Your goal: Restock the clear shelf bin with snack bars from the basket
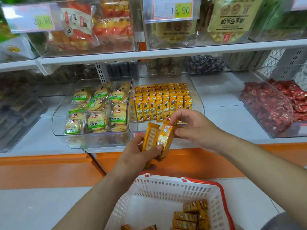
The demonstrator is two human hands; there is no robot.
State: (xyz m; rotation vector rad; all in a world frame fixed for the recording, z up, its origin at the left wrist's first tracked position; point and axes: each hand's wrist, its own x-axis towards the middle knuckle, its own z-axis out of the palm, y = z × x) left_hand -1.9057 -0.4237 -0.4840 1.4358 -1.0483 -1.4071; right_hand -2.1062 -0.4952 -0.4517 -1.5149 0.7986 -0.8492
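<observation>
Gripping two part-hidden snack bars (150,138) is left hand (136,155); right hand (197,128) seemingly pinches one.

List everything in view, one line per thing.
clear shelf bin: one, transparent, lower shelf centre
binned snack bars: many, yellow, standing in rows inside it
held snack bars: two, yellow-orange, upright before that bin
biscuit packs: many, green-labelled, bin to the left
red sweets: many, red wrappers, bin to the right
price tags: two, pink and yellow, upper shelf bins
basket: one, white with red rim, bottom of view
basket snack bars: several, orange-brown, in the basket's right side
left hand: one, grips both held bars low down
right hand: one, pinches one held bar's top
</observation>
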